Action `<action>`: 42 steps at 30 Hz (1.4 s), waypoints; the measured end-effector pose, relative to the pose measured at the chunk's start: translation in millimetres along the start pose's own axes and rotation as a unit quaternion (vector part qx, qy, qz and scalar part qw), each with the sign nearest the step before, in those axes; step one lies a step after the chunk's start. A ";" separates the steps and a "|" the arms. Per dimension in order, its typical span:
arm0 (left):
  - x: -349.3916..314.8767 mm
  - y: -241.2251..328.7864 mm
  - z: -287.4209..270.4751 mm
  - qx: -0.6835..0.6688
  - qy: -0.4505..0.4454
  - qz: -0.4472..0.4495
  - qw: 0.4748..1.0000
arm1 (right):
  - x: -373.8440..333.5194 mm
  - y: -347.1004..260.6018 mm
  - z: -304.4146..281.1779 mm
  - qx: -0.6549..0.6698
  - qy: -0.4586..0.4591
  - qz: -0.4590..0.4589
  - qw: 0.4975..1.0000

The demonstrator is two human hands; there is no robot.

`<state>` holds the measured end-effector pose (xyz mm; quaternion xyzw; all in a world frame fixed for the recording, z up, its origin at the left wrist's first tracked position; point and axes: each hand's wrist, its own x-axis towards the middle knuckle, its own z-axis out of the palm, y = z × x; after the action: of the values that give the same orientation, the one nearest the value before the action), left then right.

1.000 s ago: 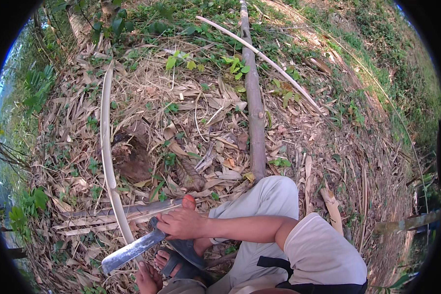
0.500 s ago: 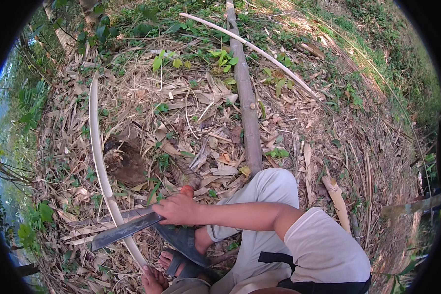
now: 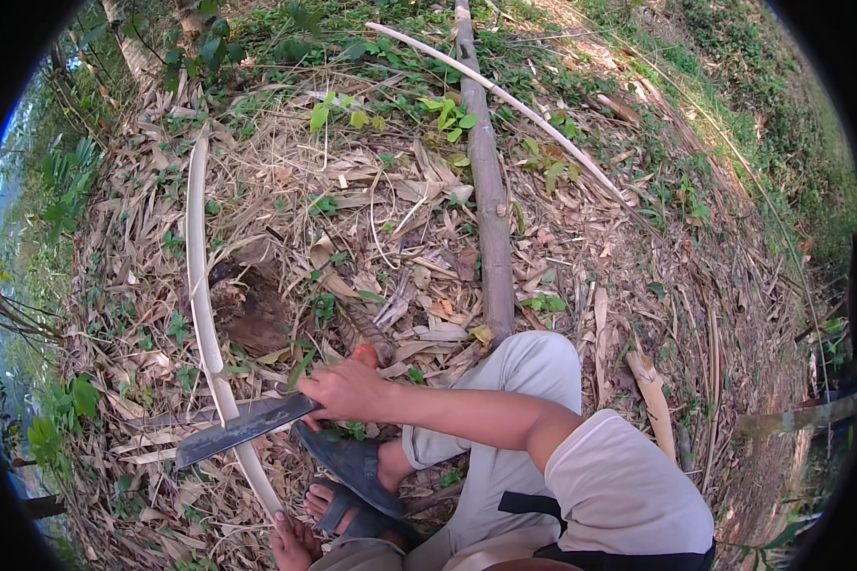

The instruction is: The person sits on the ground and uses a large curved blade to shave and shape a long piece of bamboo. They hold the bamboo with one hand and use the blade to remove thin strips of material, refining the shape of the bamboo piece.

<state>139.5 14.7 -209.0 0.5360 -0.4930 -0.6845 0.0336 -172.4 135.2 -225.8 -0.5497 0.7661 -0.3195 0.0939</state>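
Observation:
My right hand (image 3: pixel 341 385) is closed round the handle of a machete, whose orange-red end pokes out behind the fingers. The dark, broad machete blade (image 3: pixel 243 430) lies across a long pale split bamboo strip (image 3: pixel 200 276), near the strip's lower part. Down at the lower edge, my left hand (image 3: pixel 293 544) grips the near end of that strip. From there the strip runs up and away on the left, its far end above the leaf litter. A step-like joint shows on the strip just beyond the blade.
A grey-brown pole (image 3: pixel 490 205) lies lengthwise ahead, with a second pale strip (image 3: pixel 514 105) crossing it. Left of centre is a brown hollow or stump (image 3: pixel 252 309). My sandalled foot (image 3: pixel 352 471) is close to the blade. A cut wood piece (image 3: pixel 649 395) lies at right.
The machete blade has shifted slightly up along the strip, toward its joint. The strip's far end has swung a little to the right. My left hand keeps its hold.

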 end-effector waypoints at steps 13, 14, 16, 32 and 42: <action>-10.2 11.1 8.1 -0.022 0.002 -0.016 1.000 | 1.1 -4.5 -3.1 -0.001 0.037 0.015 0.999; -10.0 13.8 12.2 -0.015 -0.015 -0.014 1.000 | 2.9 1.2 -1.3 -0.015 0.036 0.005 0.999; -4.0 2.7 7.7 -0.035 -0.050 -0.008 0.998 | -14.1 -10.1 8.5 -0.016 0.029 0.028 0.999; 9.3 -10.9 -0.4 -0.061 -0.053 -0.001 0.997 | -39.3 -42.8 30.3 -0.045 0.007 -0.031 0.999; -5.6 0.0 6.9 -0.056 -0.055 -0.023 0.997 | 9.3 0.8 -15.6 0.064 0.003 0.238 0.969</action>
<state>136.6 22.3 -205.5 0.5061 -0.4423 -0.7401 0.0207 -184.3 133.0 -212.2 -0.3439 0.8531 -0.3377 0.1999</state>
